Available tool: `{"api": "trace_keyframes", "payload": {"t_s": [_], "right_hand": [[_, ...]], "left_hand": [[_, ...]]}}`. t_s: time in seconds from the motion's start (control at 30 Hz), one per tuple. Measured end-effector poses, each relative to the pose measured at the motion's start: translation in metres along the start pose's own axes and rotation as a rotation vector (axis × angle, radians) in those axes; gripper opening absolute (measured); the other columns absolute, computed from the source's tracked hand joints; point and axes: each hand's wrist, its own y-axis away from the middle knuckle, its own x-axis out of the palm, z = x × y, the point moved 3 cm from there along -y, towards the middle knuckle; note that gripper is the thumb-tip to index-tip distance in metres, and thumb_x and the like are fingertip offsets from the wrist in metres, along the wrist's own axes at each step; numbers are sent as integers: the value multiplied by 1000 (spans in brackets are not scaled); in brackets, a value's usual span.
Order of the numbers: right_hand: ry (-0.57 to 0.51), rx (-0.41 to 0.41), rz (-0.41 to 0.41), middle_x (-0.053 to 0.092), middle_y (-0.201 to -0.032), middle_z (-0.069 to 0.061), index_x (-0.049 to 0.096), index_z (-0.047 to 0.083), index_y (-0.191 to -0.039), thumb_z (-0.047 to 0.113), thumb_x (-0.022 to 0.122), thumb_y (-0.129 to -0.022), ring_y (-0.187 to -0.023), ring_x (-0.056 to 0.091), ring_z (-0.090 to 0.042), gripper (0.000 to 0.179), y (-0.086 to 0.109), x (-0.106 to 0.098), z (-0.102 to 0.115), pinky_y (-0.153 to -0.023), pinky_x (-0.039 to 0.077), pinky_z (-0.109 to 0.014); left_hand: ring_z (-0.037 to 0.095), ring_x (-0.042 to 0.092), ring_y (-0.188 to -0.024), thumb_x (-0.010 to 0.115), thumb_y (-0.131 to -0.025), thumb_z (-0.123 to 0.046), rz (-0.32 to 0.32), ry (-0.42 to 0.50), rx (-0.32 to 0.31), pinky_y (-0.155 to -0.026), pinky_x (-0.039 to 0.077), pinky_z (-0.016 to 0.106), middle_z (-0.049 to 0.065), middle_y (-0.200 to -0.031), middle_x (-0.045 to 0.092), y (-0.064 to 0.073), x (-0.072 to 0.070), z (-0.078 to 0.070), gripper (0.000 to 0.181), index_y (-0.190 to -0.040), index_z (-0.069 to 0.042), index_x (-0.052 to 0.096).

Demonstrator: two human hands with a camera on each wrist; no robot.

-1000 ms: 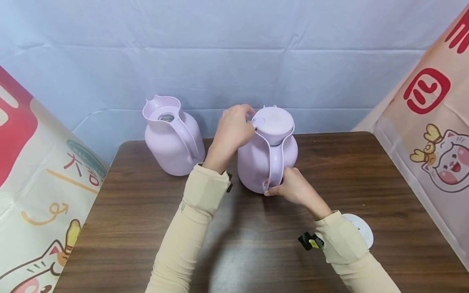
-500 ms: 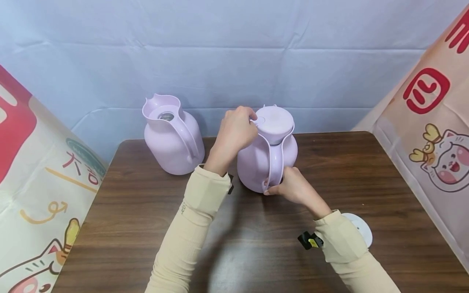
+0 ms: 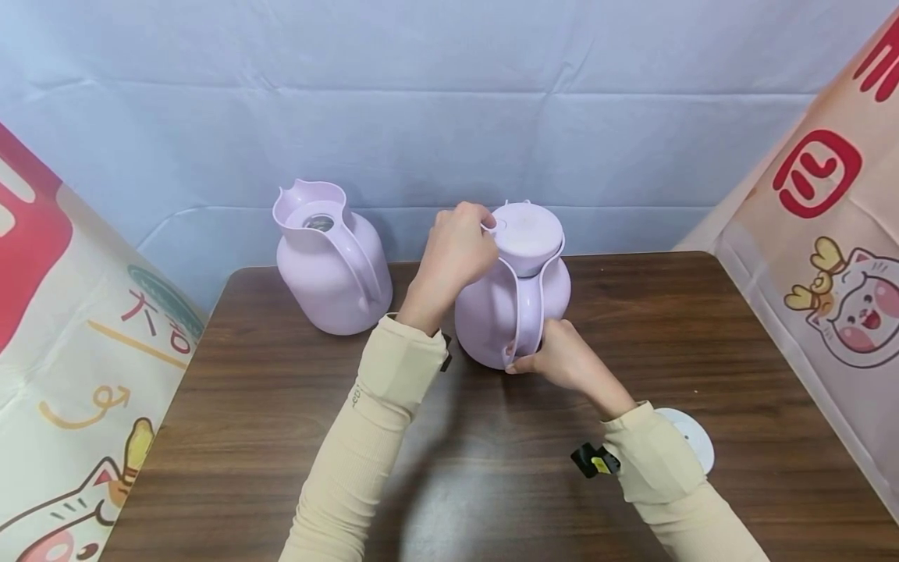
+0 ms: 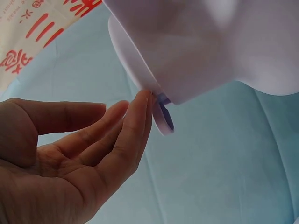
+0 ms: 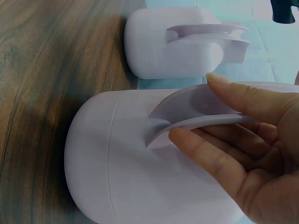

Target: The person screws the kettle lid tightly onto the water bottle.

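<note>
A lilac thermos jug (image 3: 479, 320) stands upright on the table, with a round lilac lid (image 3: 530, 230) in its mouth. My left hand (image 3: 456, 248) is at the lid's left side. In the left wrist view its fingertips (image 4: 144, 95) touch the lid's edge beside a small projecting tab (image 4: 163, 122); the thumb stays apart. Low on the jug, my right hand (image 3: 565, 355) grips the handle (image 3: 529, 320). The right wrist view has the thumb on one side of this handle (image 5: 187, 100) and fingers on the other.
A second lilac jug (image 3: 330, 281), lidless with its mouth uncovered, stands to the left. A flat white disc (image 3: 691, 439) lies at the right, partly behind the right sleeve (image 3: 656, 460). The brown wooden table (image 3: 295, 421) meets a pale blue cloth backdrop (image 3: 421, 125).
My left hand has shifted slightly rightward, and the lid's tab has turned a little toward the back. My right hand and both jugs have stayed in place.
</note>
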Motion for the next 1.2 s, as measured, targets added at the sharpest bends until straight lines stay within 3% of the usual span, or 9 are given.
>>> {"api": "trace_keyframes", "payload": {"t_s": [0.37,0.87,1.2], "right_hand": [[3,5,2,61,-70,-1,66,9,-75,18,81,-62,-71,54,-19,22,1,0,-1,-67,44,-34],[-3,10,7,61,-69,0,66,10,-74,19,81,-63,-70,53,-17,21,2,-1,-2,-66,43,-34],[-12,4,6,63,-75,-2,66,11,-77,18,81,-62,-75,57,-20,22,0,0,-1,-70,45,-37]], "left_hand": [[24,54,-97,44,-82,0,-17,18,9,-76,42,29,5,-114,61,-4,1,-1,37,-112,-7,64],[23,53,-108,42,-85,-1,15,11,22,-82,41,29,6,-115,61,-13,7,-1,39,-119,-10,60],[21,53,-107,42,-86,1,25,36,34,-84,42,29,9,-115,60,-11,6,1,39,-121,-8,58]]}}
